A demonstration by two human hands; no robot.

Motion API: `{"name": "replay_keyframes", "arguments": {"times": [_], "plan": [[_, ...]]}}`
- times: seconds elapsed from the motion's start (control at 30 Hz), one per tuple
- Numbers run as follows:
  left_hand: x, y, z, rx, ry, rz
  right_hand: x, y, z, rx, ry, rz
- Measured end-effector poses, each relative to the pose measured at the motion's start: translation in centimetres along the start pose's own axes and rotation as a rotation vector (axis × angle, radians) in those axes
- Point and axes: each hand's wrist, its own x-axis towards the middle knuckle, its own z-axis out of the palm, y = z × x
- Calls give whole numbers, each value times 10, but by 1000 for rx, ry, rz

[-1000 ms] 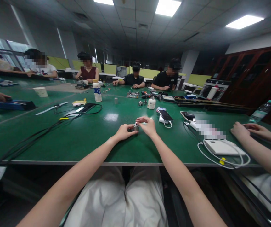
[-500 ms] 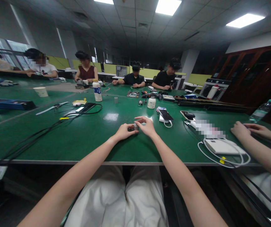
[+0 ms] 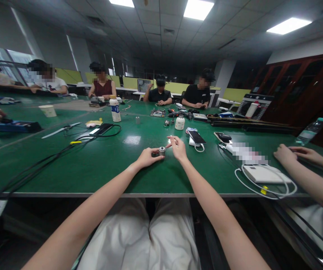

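Observation:
A small silver metal cylinder [image 3: 161, 152] stands upright on the green table, with a dark centre in its round top. My left hand [image 3: 147, 157] grips it from the left, thumb in front and fingers behind. My right hand [image 3: 178, 148] is just right of the cylinder and slightly above it, apart from it. Its fingers are bent, with thumb and fingertips a little apart, and I see nothing held in them.
Ahead stand a white jar [image 3: 179, 122], another metal cylinder [image 3: 137, 120] and a bottle with a blue label [image 3: 115, 109]. A phone [image 3: 197, 137] lies right, black cables [image 3: 62, 152] left. A co-worker's hands [image 3: 286, 155] rest at the right. Several people sit across the table [image 3: 93, 176].
My right hand has come off the top of the metal cylinder and moved slightly right, uncovering its top. My left hand keeps its grip. A person across the table has raised a hand.

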Motion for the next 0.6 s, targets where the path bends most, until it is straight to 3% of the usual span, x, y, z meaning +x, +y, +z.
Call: {"name": "replay_keyframes", "arguments": {"times": [0.3,0.47,0.6], "plan": [[0,-2,2,13,1,10,-8,-2,11,24,-98,-52],[-1,0,3,42,22,15,-2,3,12,43,-76,-34],[-1,3,4,56,36,12,9,16,-2,27,-14,19]]}}
